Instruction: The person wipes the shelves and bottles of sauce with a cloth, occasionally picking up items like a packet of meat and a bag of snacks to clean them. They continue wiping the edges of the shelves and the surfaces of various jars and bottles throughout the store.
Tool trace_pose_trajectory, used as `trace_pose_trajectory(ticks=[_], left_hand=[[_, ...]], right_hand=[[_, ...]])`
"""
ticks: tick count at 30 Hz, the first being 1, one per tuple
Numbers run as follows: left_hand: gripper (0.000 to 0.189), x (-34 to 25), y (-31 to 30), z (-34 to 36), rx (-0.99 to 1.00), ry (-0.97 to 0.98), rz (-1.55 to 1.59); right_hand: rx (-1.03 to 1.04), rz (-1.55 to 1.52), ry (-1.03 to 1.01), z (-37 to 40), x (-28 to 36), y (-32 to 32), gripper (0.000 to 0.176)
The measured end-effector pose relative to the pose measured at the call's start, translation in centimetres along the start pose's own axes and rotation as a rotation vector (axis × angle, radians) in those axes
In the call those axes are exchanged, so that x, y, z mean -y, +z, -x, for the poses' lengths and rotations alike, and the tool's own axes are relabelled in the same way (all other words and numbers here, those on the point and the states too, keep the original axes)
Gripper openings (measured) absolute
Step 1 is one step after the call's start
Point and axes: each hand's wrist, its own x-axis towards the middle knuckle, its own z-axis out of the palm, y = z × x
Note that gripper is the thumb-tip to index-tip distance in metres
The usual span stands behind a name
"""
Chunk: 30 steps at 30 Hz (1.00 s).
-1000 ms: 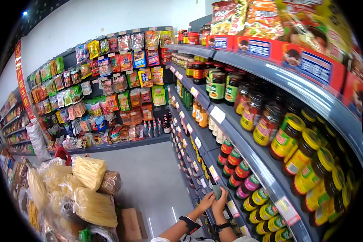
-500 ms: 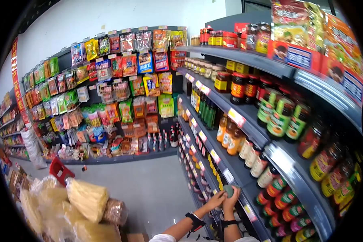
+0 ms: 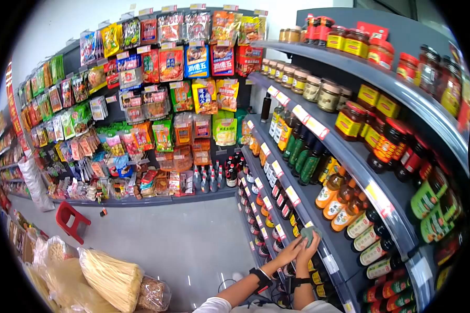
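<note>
A crumpled grey-green cloth point(image 3: 312, 236) is bunched up at the front edge of a lower shelf on the right. My right hand point(image 3: 306, 253) has its fingers closed around it. Right beside it, my left hand point(image 3: 289, 252) has its fingers drawn together against the cloth's near side; its fingertips are partly hidden. Both wrists wear black straps. Just beyond the cloth stand orange-labelled bottles point(image 3: 347, 211) and bottles with pale labels point(image 3: 361, 224).
Tiered shelving point(image 3: 318, 125) with jars and bottles runs along the right. Hanging snack packets point(image 3: 196, 60) cover the far wall. A red stool point(image 3: 72, 221) stands on the grey floor point(image 3: 193, 235) at left. Bagged dried noodles point(image 3: 112, 276) lie at lower left.
My view has shifted closer to the shelves and the back wall. Both hands, with the cloth, appear slightly farther right and higher in view. The cloth stays in my grasp.
</note>
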Motion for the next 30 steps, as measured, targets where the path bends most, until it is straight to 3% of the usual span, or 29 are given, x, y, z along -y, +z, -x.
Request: trace_pose_trajectory(ticks=[1, 3, 4, 7, 8, 14, 17, 20, 23, 24, 25, 27, 28, 29, 30], left_hand=[[0.055, 0.8, -1.1, -1.0, -0.007, -0.004, 0.008], [0.053, 1.7, -3.4, -3.4, -0.072, 0.305, -0.082], [0.054, -1.8, -5.2, -2.9, 0.024, 0.099, -0.021], [0.056, -0.5, -10.0, -6.0, 0.027, 0.119, 0.038], [0.058, -0.3, -11.8, -7.3, 0.031, -0.022, 0.130], [0.061, -2.5, -20.0, -15.0, 0.005, -0.128, 0.411], [0.063, -2.7, -23.6, -17.0, 0.046, -0.202, 0.475], [0.069, -4.3, -26.7, -19.2, 0.212, -0.129, 0.093], [0.067, -5.8, -29.5, -21.7, 0.257, -0.172, -0.083], [0.053, -3.5, -29.9, -23.2, 0.165, 0.128, -0.100], [0.053, -3.6, -30.7, -23.9, 0.173, 0.118, -0.092], [0.035, -4.2, -33.0, -26.2, 0.189, 0.043, -0.392], [0.027, -7.8, -34.0, -26.7, 0.242, -0.202, -0.279], [0.027, -6.8, -35.8, -28.2, 0.262, -0.202, -0.282], [0.026, -5.0, -37.9, -30.6, 0.107, -0.062, -0.512]], right_hand=[[0.002, -0.028, -0.010, -0.7, -0.4, 1.5, 0.034], [0.052, -0.018, -0.041, -2.3, -0.9, 3.9, 0.036], [0.039, 0.046, -0.072, -3.0, -1.0, 5.5, 0.036], [0.010, 0.142, -0.117, -5.2, -1.6, 11.4, 0.036], [-0.002, 0.195, -0.146, -6.0, -1.3, 13.3, 0.037], [-0.032, 0.353, -0.223, -13.3, -0.2, 22.9, 0.036], [0.071, 0.375, -0.193, -15.8, 0.2, 25.6, 0.035], [0.160, 0.439, -0.185, -18.0, 0.3, 28.1, 0.040], [0.215, 0.393, -0.170, -19.9, 0.5, 30.1, 0.041], [0.217, 0.381, -0.178, -20.5, 0.7, 30.8, 0.042], [0.221, 0.392, -0.168, -21.0, 0.6, 31.5, 0.042], [0.225, 0.315, -0.109, -22.2, 0.4, 33.1, 0.042], [0.225, 0.302, -0.105, -22.9, 0.8, 33.8, 0.043], [0.212, 0.314, -0.096, -23.6, 1.0, 34.8, 0.043], [0.228, 0.278, -0.072, -24.2, 1.2, 35.9, 0.043]])
